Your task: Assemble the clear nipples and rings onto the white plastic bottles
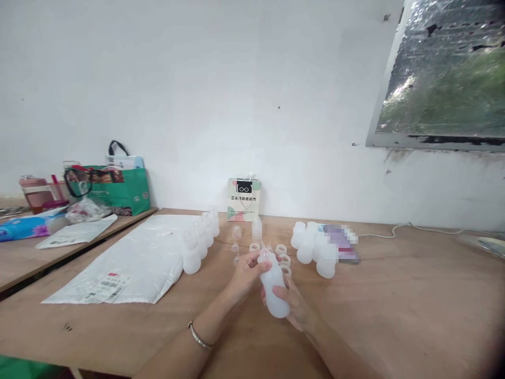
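Observation:
Tilted in front of me is a translucent white baby bottle (pixel 275 292), held by both hands. My right hand (pixel 298 308) wraps round its lower body. At the bottle's top, my left hand (pixel 249 267) grips the neck, near a clear nipple (pixel 265 253). Just beyond my hands, several white collar rings (pixel 281 249) lie on the table, partly hidden by the bottle and fingers. Behind them stand clear caps (pixel 256 229), and a loose nipple (pixel 236 259) lies to the left.
Left of centre stands a row of capped bottles (pixel 192 258) beside a white plastic mailer (pixel 134 258). More bottles (pixel 325 263) stand at right, by a purple packet (pixel 340 239). A paper bag (pixel 243 202) leans at the wall; a green bag (pixel 130 189) stands far left.

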`<control>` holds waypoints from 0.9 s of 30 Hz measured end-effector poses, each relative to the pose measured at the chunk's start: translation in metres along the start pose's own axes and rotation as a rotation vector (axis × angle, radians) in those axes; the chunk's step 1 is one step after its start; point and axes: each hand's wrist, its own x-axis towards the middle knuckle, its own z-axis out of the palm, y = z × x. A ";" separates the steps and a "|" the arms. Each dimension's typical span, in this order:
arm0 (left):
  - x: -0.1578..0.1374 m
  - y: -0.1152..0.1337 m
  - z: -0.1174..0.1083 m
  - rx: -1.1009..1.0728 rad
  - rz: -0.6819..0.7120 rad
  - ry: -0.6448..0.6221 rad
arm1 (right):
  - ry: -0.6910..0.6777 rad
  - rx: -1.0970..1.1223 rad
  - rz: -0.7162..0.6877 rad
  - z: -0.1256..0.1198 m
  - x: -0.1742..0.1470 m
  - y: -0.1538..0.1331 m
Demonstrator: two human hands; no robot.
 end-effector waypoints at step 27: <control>0.116 -0.013 -0.138 0.976 -0.254 0.827 | 0.684 -0.271 -0.431 -0.020 0.019 0.011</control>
